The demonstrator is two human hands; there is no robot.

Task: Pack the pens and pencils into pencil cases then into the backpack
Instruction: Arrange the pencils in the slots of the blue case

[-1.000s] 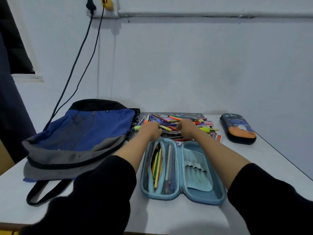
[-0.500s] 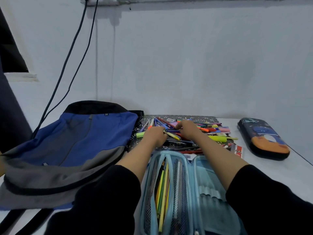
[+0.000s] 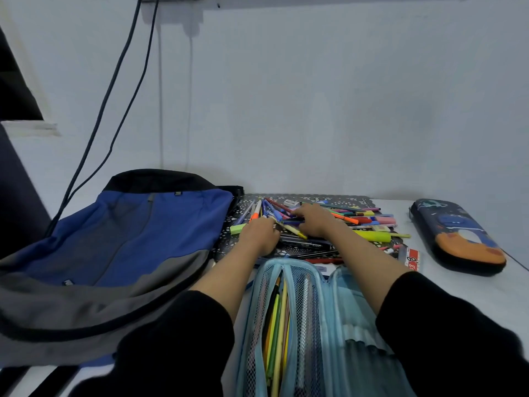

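Note:
A heap of coloured pens and pencils [image 3: 357,222] lies on a black patterned mat [image 3: 337,200] at the back of the table. My left hand [image 3: 260,233] is at the heap's left end, fingers curled round a few pens, and a yellow pencil [image 3: 293,231] sticks out from it. Over the middle of the heap, my right hand [image 3: 313,220] rests with its fingers stretched left onto the pens. An open light blue pencil case [image 3: 329,310] lies between my forearms, with several pencils behind its mesh pocket. A blue and grey backpack [image 3: 128,239] lies flat on the left.
A dark zipped pencil case [image 3: 458,236] with an orange and blue print lies at the right, near the table edge. A small red and white packet [image 3: 412,259] sits beside the heap. Two black cables [image 3: 114,110] hang down the wall behind the backpack.
The camera has moved closer and lower, so the open case now runs off the bottom of the view. Both hands stay on the heap, shifting only slightly among the pens.

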